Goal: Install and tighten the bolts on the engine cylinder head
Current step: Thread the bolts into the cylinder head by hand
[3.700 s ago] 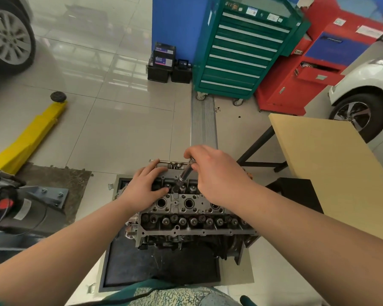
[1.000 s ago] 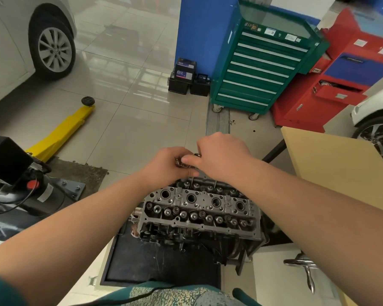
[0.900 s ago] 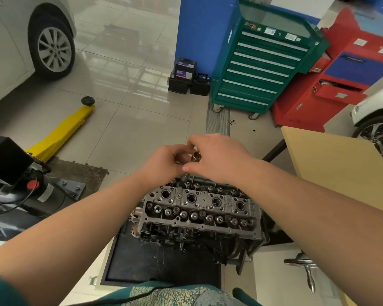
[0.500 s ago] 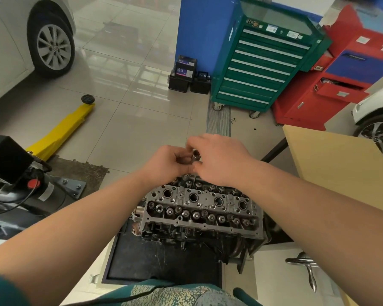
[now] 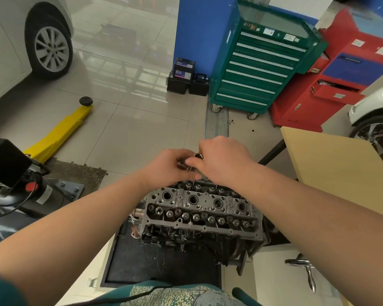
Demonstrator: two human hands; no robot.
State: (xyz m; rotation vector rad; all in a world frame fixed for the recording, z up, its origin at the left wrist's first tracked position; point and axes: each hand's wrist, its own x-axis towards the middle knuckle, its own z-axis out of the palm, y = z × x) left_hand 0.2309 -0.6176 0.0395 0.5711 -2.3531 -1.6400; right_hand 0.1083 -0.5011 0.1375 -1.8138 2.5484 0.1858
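Both hands, left hand (image 5: 164, 167) and right hand (image 5: 221, 160), pinch a socket (image 5: 197, 155) above the head (image 5: 199, 208). Step in hand, apparently: fitting the tool. Next, seat it squarely on a bolt.

We see the engine cylinder head (image 5: 199, 208) sitting upright on its block, grey cast metal, long axis running left to right; 4 round wells line its middle, with a row of valve tops along the near edge; small metal pieces (image 5: 187, 161), likely a bolt or socket, are held above its far edge, their shape unclear.
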